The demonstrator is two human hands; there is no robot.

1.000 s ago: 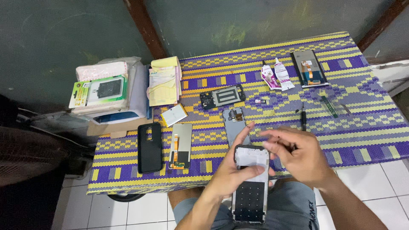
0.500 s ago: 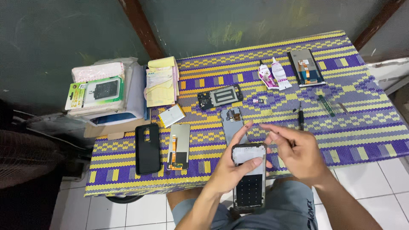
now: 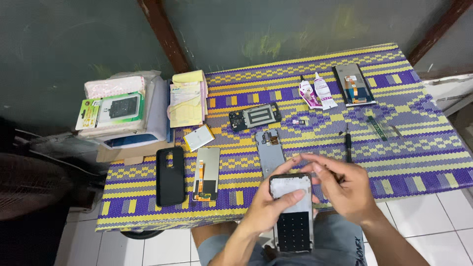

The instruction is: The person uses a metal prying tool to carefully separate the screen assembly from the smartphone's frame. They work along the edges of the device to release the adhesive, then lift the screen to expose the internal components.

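My left hand [image 3: 268,209] grips an opened phone frame [image 3: 292,212] from its left side, thumb lying across the pale upper part. The frame stands upright over my lap at the table's near edge, with a dark dotted panel in its lower half. My right hand [image 3: 345,184] hovers at the frame's top right corner with fingers curled and pinched; whether it holds something small I cannot tell. Just beyond the frame lies a grey phone mid-plate [image 3: 270,152] on the purple and yellow woven mat [image 3: 414,148].
On the mat lie a black phone case [image 3: 170,176], a display panel [image 3: 207,173], a circuit board part [image 3: 254,116], a yellow battery [image 3: 198,137], glue tubes [image 3: 315,92], another screen [image 3: 354,83], a black pen tool [image 3: 348,143] and tweezers [image 3: 378,129]. Papers and boxes [image 3: 123,111] are stacked at left.
The phone frame has shifted slightly up toward the table edge in my left hand. My right hand stays at its top right corner, fingers moving a little.
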